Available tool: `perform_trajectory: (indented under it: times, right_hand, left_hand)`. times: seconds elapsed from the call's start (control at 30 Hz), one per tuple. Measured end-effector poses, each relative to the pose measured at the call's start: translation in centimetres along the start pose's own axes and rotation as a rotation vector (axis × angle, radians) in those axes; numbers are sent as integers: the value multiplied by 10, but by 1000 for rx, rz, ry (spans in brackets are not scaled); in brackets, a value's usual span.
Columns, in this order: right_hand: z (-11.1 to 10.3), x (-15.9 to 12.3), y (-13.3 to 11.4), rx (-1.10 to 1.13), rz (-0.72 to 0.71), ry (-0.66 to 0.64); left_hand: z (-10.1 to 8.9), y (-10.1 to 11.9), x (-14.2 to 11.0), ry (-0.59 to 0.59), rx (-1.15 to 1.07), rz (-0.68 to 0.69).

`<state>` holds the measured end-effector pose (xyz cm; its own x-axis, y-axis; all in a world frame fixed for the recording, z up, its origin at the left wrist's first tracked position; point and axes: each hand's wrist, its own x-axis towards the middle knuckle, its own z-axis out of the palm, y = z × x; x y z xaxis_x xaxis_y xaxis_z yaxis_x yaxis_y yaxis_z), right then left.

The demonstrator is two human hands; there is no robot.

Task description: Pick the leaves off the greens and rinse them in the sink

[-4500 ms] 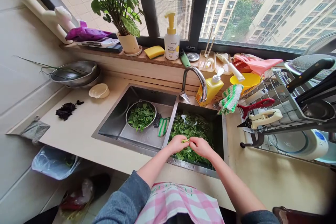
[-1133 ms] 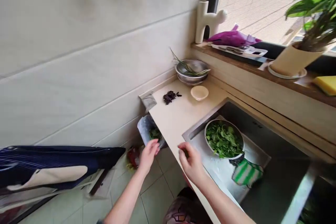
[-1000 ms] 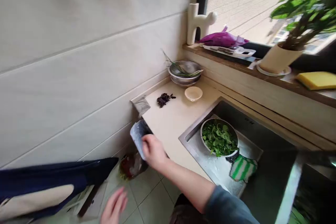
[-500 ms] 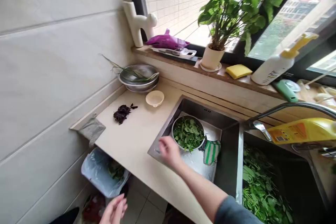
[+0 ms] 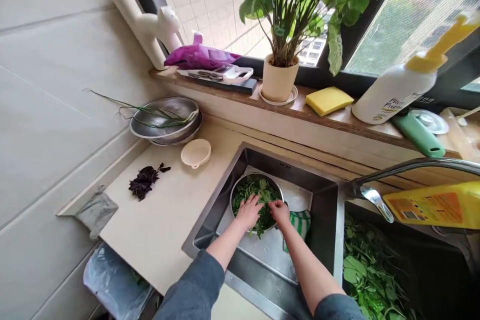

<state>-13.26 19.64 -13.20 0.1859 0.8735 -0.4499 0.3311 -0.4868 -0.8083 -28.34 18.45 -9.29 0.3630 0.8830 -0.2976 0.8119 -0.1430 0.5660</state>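
A round metal bowl (image 5: 233, 191) full of leafy greens (image 5: 262, 191) stands in the left sink basin (image 5: 258, 260). My left hand (image 5: 248, 212) lies on top of the greens with its fingers spread. At the bowl's right side, my right hand (image 5: 279, 211) has its fingertips pinched together on the leaves. A green-and-white striped cloth (image 5: 300, 222) lies beside the bowl, partly hidden by my right forearm. More greens (image 5: 369, 275) fill part of the right basin.
Left on the counter are dark purple leaves (image 5: 144, 182), a small cream bowl (image 5: 196, 153) and a colander (image 5: 165, 132) with scallions. A faucet (image 5: 412, 164) and yellow bottle (image 5: 431, 205) stand at right. A lined bin (image 5: 112, 285) is below the counter's left edge.
My left hand has come up from over the bin onto the greens. My right hand has moved from the basin's left edge to the bowl's right side. The view has shifted closer.
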Motion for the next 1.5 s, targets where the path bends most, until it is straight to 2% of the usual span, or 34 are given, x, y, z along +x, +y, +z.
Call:
perform_trajectory:
  times: [0.1, 0.2, 0.37, 0.57, 0.7, 0.87, 0.97, 1.03, 1.13, 1.2, 1.37, 1.5]
  right_hand:
    - [-9, 1, 7, 214, 48, -61]
    - [-21, -2, 7, 489, 136, -141]
    - [-37, -10, -3, 695, 217, -189]
    - [-50, -42, -25, 888, 208, -324]
    - [-57, -70, -38, 1009, 208, -400]
    - [-56, -94, -48, 1138, 237, -404]
    - [-57, -109, -56, 1106, 213, -410]
    - [-62, -121, -60, 1026, 190, -419]
    - [-69, -143, -58, 826, 131, -379]
    - [-68, -160, -53, 652, 77, -363]
    - [-44, -197, -43, 302, -148, -412]
    - [-26, -210, -38, 209, -247, -383]
  left_hand:
    - [4, -18, -6, 18, 66, -36]
    - [-1, -22, -13, 93, 44, -73]
    - [-5, 0, 0, 246, -74, -74]
    - [-5, 27, 7, 207, -234, 44]
    - [-9, 35, -9, 211, -518, 51]
    - [-15, 49, -40, 75, -1034, 55]
    - [-18, 57, -60, 26, -1240, 10]
    - [-20, 58, -75, 46, -1365, -77]
    - [-27, 55, -100, 80, -1585, -209]
    - [-29, 53, -117, 78, -1728, -236]
    - [-17, 59, -149, 52, -1905, -233]
    - [0, 65, -162, 177, -1928, -282]
